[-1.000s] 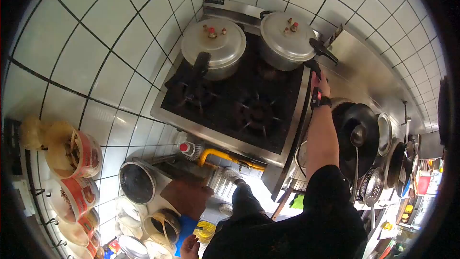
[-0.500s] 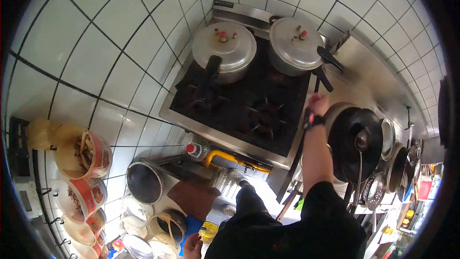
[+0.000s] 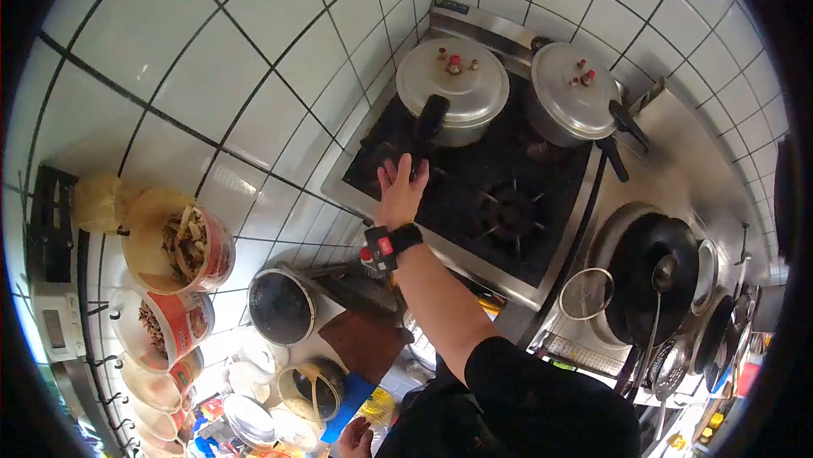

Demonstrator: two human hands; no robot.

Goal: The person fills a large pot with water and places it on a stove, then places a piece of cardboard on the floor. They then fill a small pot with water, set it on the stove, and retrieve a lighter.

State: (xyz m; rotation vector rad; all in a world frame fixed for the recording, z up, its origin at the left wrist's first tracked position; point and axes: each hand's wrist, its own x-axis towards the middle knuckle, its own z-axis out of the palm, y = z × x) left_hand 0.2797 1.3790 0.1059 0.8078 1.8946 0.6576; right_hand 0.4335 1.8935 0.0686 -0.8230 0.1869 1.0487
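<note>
Your right hand (image 3: 400,191), fingers spread, is at the far-left cooker (image 3: 453,85) by its handle (image 3: 428,122).
It is likely heavy, rigid metal: grip the stiff black handle. Low down, your left hand (image 3: 356,438) hangs; I cannot tell its grip.

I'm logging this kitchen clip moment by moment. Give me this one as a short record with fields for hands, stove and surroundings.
right hand: open, fingers spread, reaching over the stove toward the black handle of the left pressure cooker; contact unclear
left hand: low beside the body, grip unclear
stove: left pressure cooker and right pressure cooker at the back, both lidded
right of stove: dark wok holding a ladle, wire strainer beside it
left wall: red-banded tubs of food
</note>
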